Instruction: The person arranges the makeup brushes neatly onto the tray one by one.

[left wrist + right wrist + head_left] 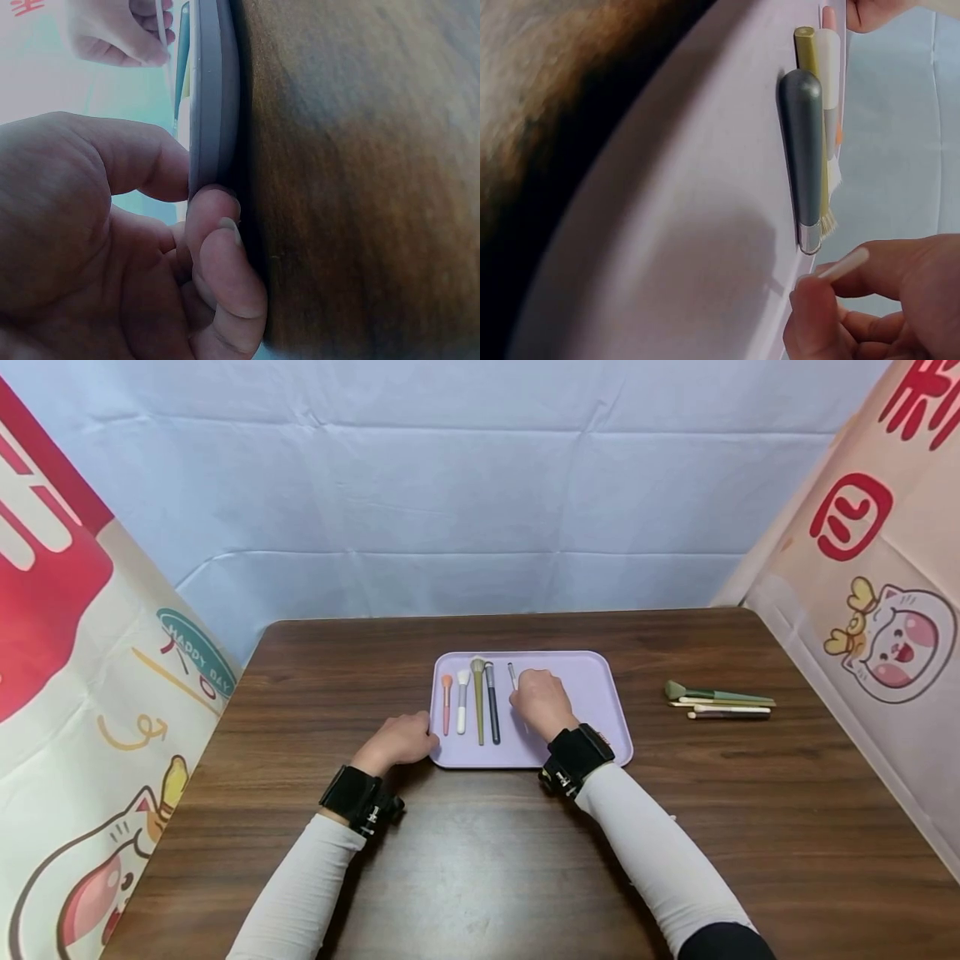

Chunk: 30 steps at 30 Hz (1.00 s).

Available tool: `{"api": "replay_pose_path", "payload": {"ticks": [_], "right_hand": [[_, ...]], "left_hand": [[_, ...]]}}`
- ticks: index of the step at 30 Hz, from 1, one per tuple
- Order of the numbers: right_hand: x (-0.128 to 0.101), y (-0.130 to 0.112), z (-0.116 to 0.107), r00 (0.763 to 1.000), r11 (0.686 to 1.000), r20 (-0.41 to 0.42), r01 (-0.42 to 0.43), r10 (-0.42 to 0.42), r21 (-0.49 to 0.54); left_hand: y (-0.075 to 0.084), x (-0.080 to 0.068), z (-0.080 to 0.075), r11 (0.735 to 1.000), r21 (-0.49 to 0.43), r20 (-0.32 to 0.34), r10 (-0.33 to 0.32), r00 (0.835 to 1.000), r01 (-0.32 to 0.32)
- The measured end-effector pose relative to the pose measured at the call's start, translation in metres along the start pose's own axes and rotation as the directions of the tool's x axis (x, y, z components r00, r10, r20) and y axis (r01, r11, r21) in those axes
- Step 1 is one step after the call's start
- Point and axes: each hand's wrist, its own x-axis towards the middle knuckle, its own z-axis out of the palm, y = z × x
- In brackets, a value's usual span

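Observation:
My left hand grips the left rim of a lilac tray, thumb on top and fingers curled under the edge. Over the tray, my right hand pinches a slender makeup brush; its thin pale handle end sticks out from the fingertips in the right wrist view. Left of that hand lie a small pink brush, a white brush, an olive brush and a dark grey brush, side by side and roughly parallel.
On the brown wooden table, right of the tray, lies a small pile of brushes, with a green brush and a dark-handled brush. A pale blue cloth hangs behind; printed cloths flank both sides.

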Motion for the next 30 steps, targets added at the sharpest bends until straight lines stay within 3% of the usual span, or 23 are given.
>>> {"api": "replay_pose_path", "payload": {"ticks": [18, 30], "right_hand": [[0.0018, -0.006, 0.0067, 0.999, 0.999, 0.039, -0.033, 0.032, 0.012], [0.0015, -0.0063, 0.0084, 0.998, 1.0, 0.055, 0.005, -0.005, 0.002]], "left_hand": [[-0.0002, -0.0004, 0.0001, 1.0, -0.01, 0.001, -0.004, 1.0, 0.004], [-0.0012, 0.0015, 0.0007, 1.0, -0.008, 0.006, 0.002, 1.0, -0.002]]}}
